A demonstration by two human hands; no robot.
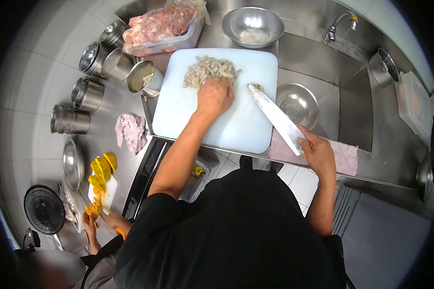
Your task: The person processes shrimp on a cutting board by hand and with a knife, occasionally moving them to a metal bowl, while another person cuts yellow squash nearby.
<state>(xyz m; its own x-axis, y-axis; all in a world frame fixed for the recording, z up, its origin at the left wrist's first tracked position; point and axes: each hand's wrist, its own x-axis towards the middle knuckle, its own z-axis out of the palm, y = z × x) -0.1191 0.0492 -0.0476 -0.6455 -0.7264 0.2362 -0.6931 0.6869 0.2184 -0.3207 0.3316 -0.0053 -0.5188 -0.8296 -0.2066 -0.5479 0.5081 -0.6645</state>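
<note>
A heap of raw, greyish peeled shrimp (pixel 208 68) lies on the white cutting board (pixel 178 118), towards its far side. My left hand (pixel 216 95) is at the near edge of the heap, its fingers curled down on some shrimp; the fingertips are hidden. In my right hand (pixel 318 153), at the board's right, is the handle of a large kitchen knife (pixel 277 115). The blade slants up and left across the board's right edge. By its tip sits a small bit of shrimp or scraps (pixel 258 87).
Behind the board stand a tub of raw meat (pixel 165 29) and a steel bowl (pixel 253 24). At right is a sink (pixel 328 106) holding another bowl (pixel 298 103). Steel containers (pixel 89 91) line the left counter, where another person's hands (pixel 113 222) cut yellow produce (pixel 101 169).
</note>
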